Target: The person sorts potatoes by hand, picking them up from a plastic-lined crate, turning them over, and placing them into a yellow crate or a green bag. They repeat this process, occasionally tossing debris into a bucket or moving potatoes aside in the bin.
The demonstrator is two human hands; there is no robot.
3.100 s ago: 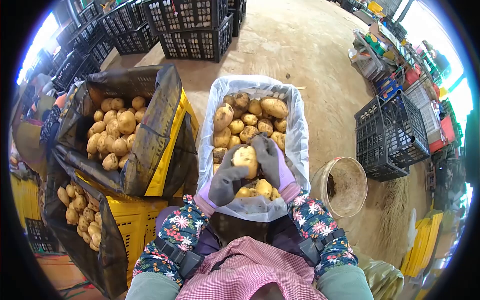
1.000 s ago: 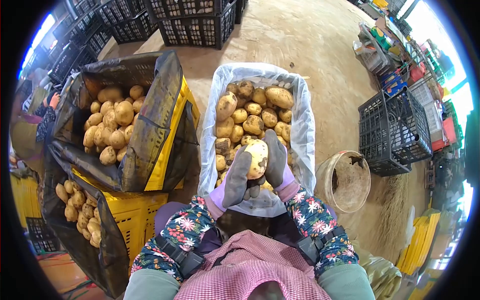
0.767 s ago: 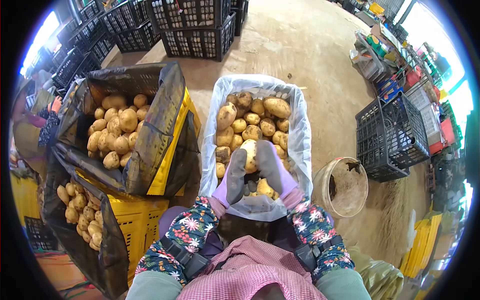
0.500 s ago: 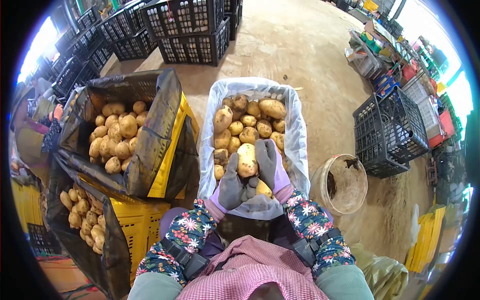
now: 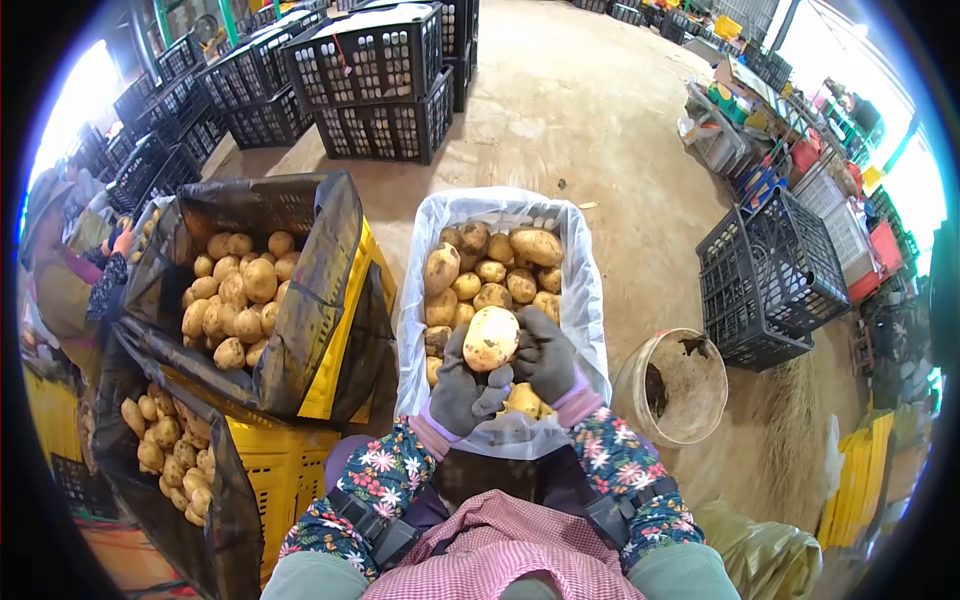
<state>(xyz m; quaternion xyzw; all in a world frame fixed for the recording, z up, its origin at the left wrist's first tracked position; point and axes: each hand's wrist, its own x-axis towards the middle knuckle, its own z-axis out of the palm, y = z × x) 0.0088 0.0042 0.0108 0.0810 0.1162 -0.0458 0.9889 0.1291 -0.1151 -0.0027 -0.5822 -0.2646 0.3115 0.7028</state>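
Note:
Both hands wear dark grey gloves. My left hand (image 5: 463, 392) is closed around the lower left of a pale potato (image 5: 491, 338) with dark specks. On its right side my right hand (image 5: 543, 355) has bent fingers against the same potato. They hold it over a crate lined with translucent plastic (image 5: 415, 290), which holds several soil-marked potatoes (image 5: 490, 271). More potatoes show below my hands, near the crate's close edge.
To the left, two yellow crates (image 5: 285, 470) with dark liners hold potatoes. A dirty white bucket (image 5: 700, 400) stands right of the lined crate, with black crates (image 5: 745, 290) beyond. Another person (image 5: 70, 260) is at far left. Stacked black crates (image 5: 375, 130) stand ahead.
The view has shifted, so the crates sit lower in the frame. The pale potato has turned and shows a broader face. My right hand's fingers have curled more at its side.

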